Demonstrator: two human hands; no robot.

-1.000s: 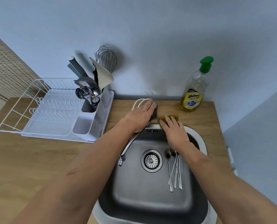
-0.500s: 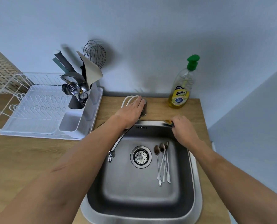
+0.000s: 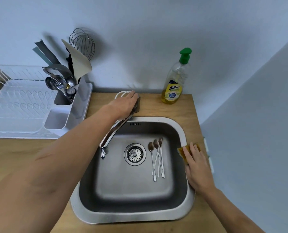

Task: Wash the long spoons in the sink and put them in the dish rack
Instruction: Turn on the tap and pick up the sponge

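Note:
Several long metal spoons lie together on the bottom of the steel sink, right of the drain. My left hand rests on top of the tap handle behind the sink; the chrome spout reaches out over the basin. No water runs. My right hand lies flat on a yellow-brown sponge at the sink's right rim. The white dish rack stands at the left, with a cutlery holder on its right side.
The holder contains a whisk, spatulas and metal cutlery. A dish soap bottle with a green pump stands behind the sink at the right. A white cord lies by the tap. The wooden counter ends close to the right.
My right hand has carried the sponge from behind the sink, along the rim, to the sink's right side. My left hand has stayed on the tap handle. The view has shifted.

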